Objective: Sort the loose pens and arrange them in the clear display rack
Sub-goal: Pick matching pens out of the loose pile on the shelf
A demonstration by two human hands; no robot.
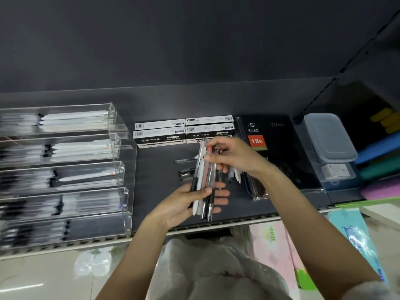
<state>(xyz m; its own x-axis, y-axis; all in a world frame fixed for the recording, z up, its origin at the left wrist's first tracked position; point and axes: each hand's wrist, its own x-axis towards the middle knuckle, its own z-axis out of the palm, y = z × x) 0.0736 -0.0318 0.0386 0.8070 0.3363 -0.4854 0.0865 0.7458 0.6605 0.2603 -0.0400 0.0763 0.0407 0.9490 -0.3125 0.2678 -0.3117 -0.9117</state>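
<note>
We hold a bundle of pens (204, 182) upright over the dark shelf (155, 182). Our left hand (190, 204) cradles the lower ends, thumb curled over the front and fingers behind. Our right hand (229, 156) sits just above it, fingertips pinching the upper end of one or two pens in the bundle; which exactly, we cannot tell.

The likeliest trouble, we judge, is a slip: the left hand grips several smooth barrels at once, and pulling one upward could drag its neighbours loose and drop them over the shelf's front lip (216, 226), just below the left hand. A mixed sort is the other risk, since white, clear and black-gripped pens lie pressed together.

More loose pens (184, 169) lie on the shelf directly behind our hands, so lowering the bundle blindly could scatter them. The clear display rack (121, 169) stands well to the left of the left hand, its tiers partly filled; its hard side wall is the edge to clear on the way over. Between rack and hands the shelf is bare, which gives room. Pen boxes (184, 131) sit beyond the right hand, and a black notebook (275, 148) lies close to its right.
</note>
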